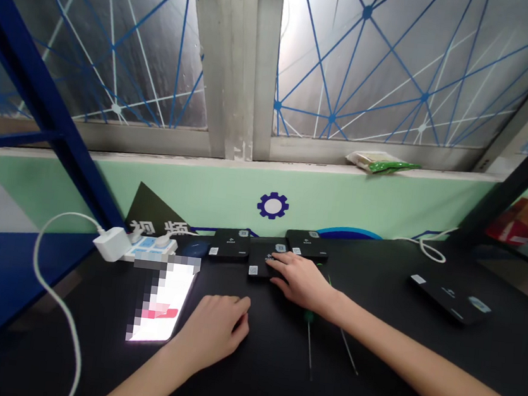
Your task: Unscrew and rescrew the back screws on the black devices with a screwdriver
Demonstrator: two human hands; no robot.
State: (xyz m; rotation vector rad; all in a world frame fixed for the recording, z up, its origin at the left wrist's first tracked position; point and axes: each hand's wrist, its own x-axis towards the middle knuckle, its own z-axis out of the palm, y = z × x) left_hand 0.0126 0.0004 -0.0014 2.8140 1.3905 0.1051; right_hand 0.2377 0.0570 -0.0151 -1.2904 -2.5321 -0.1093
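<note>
Your R grip (303, 280) is open, fingers resting on the mid box (260, 267), btwn the L box (230, 246) and R box (312, 246). Your L grip (218, 327) is loosely curled on the surface (256, 388); can't tell if it's shut. Lit phone (166, 307) is just L of it. 2 screwdrivers (309, 349) lie partly under your R grip & arm; far box (448, 298) sits well to their R.
</note>
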